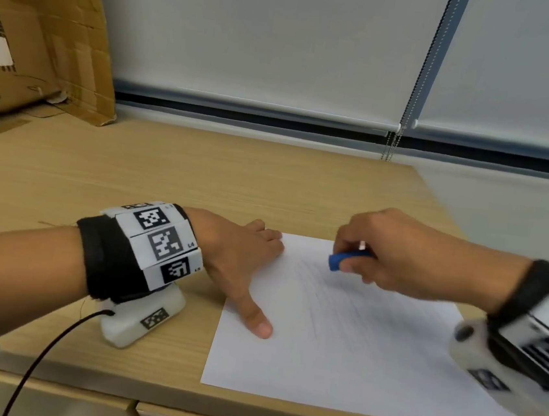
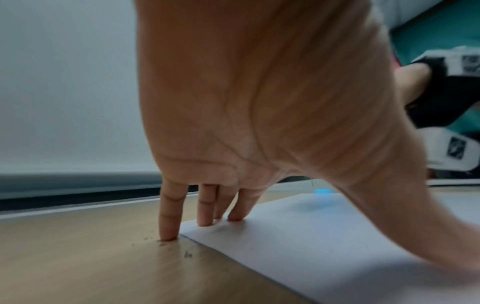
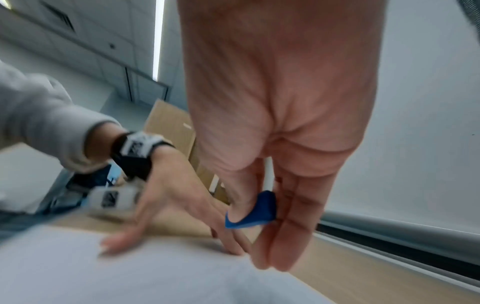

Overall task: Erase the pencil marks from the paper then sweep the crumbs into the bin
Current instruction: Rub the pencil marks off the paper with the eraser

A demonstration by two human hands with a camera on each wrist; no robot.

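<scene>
A white sheet of paper (image 1: 347, 344) with faint pencil strokes lies on the wooden table (image 1: 134, 176). My left hand (image 1: 244, 259) lies flat with spread fingers, pressing the paper's left edge; its fingertips (image 2: 205, 222) touch the far corner of the paper (image 2: 298, 236). My right hand (image 1: 397, 254) pinches a blue eraser (image 1: 340, 260) between thumb and fingers over the paper's far part. In the right wrist view the eraser (image 3: 254, 211) sits just above the paper (image 3: 130, 267). Dark eraser crumbs (image 2: 161, 242) lie on the wood beside my little finger.
A large cardboard box (image 1: 37, 30) stands at the back left of the table. A window blind (image 1: 267, 37) with a bead chain (image 1: 414, 87) hangs behind. The table's front edge (image 1: 95, 382) runs below the paper. No bin is in view.
</scene>
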